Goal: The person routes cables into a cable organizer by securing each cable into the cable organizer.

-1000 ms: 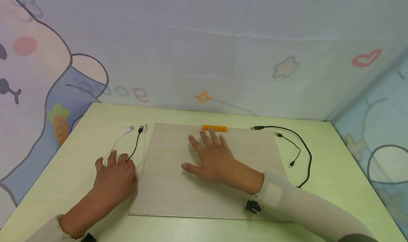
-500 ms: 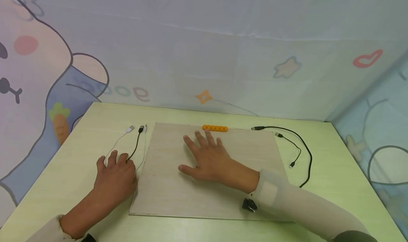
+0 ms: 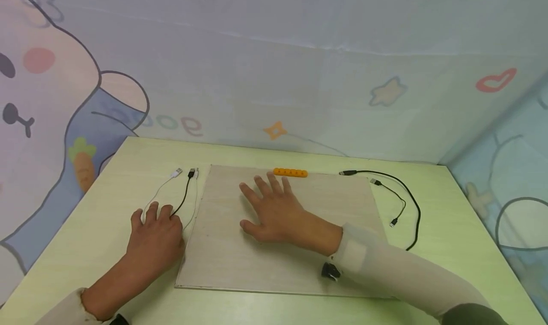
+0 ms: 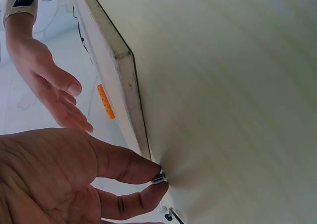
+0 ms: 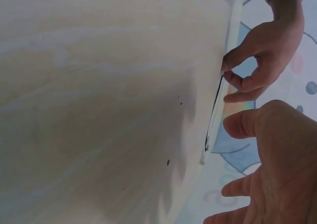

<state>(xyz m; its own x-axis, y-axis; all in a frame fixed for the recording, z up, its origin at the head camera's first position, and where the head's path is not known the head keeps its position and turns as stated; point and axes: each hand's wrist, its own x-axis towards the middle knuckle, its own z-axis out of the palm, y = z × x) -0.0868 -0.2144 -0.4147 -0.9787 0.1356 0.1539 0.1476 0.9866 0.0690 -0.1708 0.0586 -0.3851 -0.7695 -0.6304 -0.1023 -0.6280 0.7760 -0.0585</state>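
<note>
"Two hands are out, so what does each one do?"

"The left hand (image 3: 156, 237) pinches a tiny shiny plug end (image 4: 158, 179) between thumb and finger, down by the left side of the board (image 3: 239, 263). The right hand (image 3: 276, 215) holds nothing. Its fingers are spread wide, and it seems to hang just above the board."

"Which cable does that plug end belong to?"

"Nobody can tell for sure. A white cable (image 3: 176, 173) and a black cable (image 3: 191, 173) both run down to the left hand, and a thin white cable (image 3: 197, 172) runs close by it."

"So what could go wrong?"

"The plug end is so small that it could slip, maybe if the pinch is too soft. And with three cables so close, one tug could drag the others and make a tangle."

"Could the right hand make trouble too?"

"Maybe. If it drops low and slides forward, it could bump the orange strip (image 3: 290, 172) at the board's far edge and knock it crooked. The thick black cable (image 3: 419, 213) goes out of sight by the right sleeve (image 3: 394, 268), so the cloth could catch it. Then the small black cable (image 3: 375, 182) inside its curve could get dragged along."
</note>
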